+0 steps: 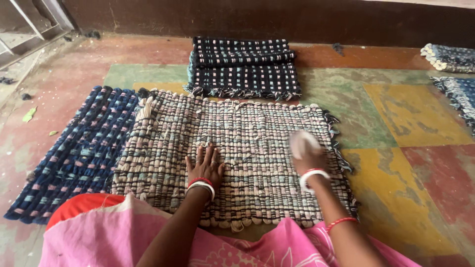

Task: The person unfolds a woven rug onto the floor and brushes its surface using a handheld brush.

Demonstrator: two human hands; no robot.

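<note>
Fingers of left hand point(205, 165) splayed on rug point(237, 148).

The pale woven rag mat point(237, 158) lies flat right under both hands – chunky pink, white and grey strips in rows, dark fringe past the right hand point(304, 148), loose ends nearest the wrists; left hand point(205, 165) presses on it.
</note>
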